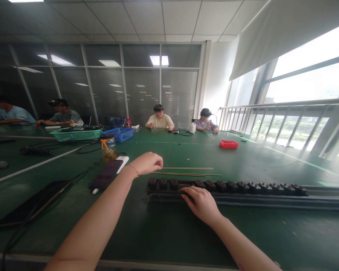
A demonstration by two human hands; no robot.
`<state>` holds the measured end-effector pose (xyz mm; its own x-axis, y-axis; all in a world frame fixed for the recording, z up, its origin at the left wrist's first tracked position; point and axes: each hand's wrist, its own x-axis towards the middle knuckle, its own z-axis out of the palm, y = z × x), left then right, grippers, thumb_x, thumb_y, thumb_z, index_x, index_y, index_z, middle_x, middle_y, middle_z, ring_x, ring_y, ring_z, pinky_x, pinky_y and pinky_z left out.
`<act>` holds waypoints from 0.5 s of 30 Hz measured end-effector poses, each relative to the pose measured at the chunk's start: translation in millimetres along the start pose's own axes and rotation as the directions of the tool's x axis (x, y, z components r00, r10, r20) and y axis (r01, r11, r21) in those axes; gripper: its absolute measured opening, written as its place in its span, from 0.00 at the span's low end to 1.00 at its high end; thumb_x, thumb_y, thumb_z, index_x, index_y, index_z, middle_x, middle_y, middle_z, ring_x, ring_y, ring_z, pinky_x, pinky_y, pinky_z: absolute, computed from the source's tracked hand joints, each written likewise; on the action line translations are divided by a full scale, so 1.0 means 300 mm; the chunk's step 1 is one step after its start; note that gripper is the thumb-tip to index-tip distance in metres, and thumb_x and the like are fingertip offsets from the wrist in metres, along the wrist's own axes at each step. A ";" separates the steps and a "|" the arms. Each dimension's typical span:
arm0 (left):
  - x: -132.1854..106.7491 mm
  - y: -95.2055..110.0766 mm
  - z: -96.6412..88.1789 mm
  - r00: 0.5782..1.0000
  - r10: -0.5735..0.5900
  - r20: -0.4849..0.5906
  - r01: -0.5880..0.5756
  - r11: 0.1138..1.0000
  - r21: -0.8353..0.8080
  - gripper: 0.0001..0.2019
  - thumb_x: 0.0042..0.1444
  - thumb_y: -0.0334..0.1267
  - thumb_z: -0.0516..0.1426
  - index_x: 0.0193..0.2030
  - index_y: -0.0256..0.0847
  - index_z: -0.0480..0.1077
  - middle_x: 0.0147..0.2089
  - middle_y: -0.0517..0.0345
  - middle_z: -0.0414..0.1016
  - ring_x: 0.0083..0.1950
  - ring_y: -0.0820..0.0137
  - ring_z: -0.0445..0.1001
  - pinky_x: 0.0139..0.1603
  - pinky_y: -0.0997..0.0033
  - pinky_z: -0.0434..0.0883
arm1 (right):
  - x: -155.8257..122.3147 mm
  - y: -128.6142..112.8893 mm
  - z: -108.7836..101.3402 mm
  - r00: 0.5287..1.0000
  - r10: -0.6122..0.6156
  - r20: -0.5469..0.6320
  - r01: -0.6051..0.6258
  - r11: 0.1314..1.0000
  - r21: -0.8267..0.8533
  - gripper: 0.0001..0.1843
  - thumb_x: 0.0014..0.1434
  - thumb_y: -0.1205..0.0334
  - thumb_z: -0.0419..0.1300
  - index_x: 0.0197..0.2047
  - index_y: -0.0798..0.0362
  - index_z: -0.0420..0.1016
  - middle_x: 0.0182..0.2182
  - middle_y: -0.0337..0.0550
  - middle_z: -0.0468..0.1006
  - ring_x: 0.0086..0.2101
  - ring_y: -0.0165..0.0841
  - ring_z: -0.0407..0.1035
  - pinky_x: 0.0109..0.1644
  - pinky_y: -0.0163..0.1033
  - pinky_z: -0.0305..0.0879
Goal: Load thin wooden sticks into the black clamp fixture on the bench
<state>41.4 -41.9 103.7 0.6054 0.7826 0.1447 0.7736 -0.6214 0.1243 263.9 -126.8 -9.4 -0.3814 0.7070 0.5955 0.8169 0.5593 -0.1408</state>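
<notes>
Head cam: left hand [149, 163] curled, can't tell if pinching; right hand [202, 200] on the tray [164, 196], fingers together. Nudging could tip black pieces [210, 185].

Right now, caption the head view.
Right hand at a black rail of dark parts, left hand near thin sticks, green tabletop.

Long black tray [251, 201] lies straight; dark metal-topped components [232, 185] stand in a row along it. Thin tan sticks [186, 174] lie flat beyond its left portion.
</notes>
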 end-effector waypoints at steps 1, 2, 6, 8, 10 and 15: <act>0.007 -0.016 0.003 0.997 -0.029 -0.071 0.031 0.999 0.028 0.07 0.48 0.37 0.53 0.31 0.43 0.72 0.32 0.60 0.75 0.33 0.72 0.71 0.32 0.77 0.62 | 0.000 0.001 0.000 1.000 -0.003 -0.001 0.003 1.000 -0.003 0.14 0.59 0.59 0.46 0.42 0.50 0.70 0.35 0.41 0.75 0.35 0.28 0.69 0.38 0.31 0.62; 0.014 -0.035 0.013 0.991 -0.052 -0.126 0.059 0.997 0.051 0.08 0.49 0.37 0.52 0.31 0.43 0.72 0.33 0.60 0.75 0.34 0.72 0.71 0.32 0.77 0.62 | 0.000 0.001 0.000 1.000 -0.005 -0.001 0.005 1.000 -0.005 0.14 0.59 0.59 0.46 0.42 0.50 0.70 0.35 0.41 0.75 0.35 0.27 0.69 0.38 0.31 0.62; 0.051 -0.118 0.113 0.987 -0.083 -0.136 0.094 0.992 0.078 0.08 0.49 0.36 0.52 0.31 0.43 0.73 0.33 0.60 0.75 0.34 0.72 0.71 0.34 0.76 0.63 | 0.000 0.001 0.000 1.000 0.007 0.004 -0.007 1.000 0.001 0.14 0.59 0.59 0.46 0.42 0.50 0.70 0.35 0.41 0.75 0.35 0.28 0.69 0.38 0.31 0.62; 0.065 -0.152 0.179 0.990 -0.116 -0.085 0.122 0.990 0.074 0.08 0.49 0.35 0.52 0.30 0.43 0.73 0.33 0.60 0.75 0.34 0.71 0.71 0.35 0.76 0.64 | 0.000 0.001 -0.001 1.000 0.015 0.012 -0.015 1.000 0.011 0.14 0.59 0.58 0.45 0.42 0.50 0.69 0.35 0.41 0.75 0.35 0.28 0.69 0.38 0.32 0.62; 0.073 -0.175 0.237 0.988 -0.143 -0.060 0.147 0.987 0.070 0.08 0.49 0.34 0.52 0.31 0.43 0.73 0.34 0.59 0.75 0.35 0.71 0.71 0.35 0.75 0.64 | 0.000 0.001 -0.003 1.000 0.018 0.017 -0.018 1.000 0.018 0.14 0.59 0.58 0.45 0.42 0.50 0.69 0.36 0.41 0.75 0.36 0.28 0.68 0.38 0.32 0.62; 0.086 -0.212 0.326 0.983 -0.170 -0.068 0.176 0.981 0.088 0.08 0.51 0.35 0.52 0.31 0.43 0.72 0.36 0.58 0.73 0.38 0.69 0.71 0.37 0.74 0.64 | 0.000 0.000 -0.011 0.999 0.028 0.021 -0.028 1.000 0.012 0.14 0.59 0.58 0.46 0.42 0.49 0.69 0.35 0.40 0.75 0.35 0.28 0.69 0.38 0.32 0.62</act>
<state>26.1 21.5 3.4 0.4509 0.8725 0.1882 0.8812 -0.4686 0.0614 265.4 -128.2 -6.9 -0.3676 0.7312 0.5747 0.8220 0.5444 -0.1669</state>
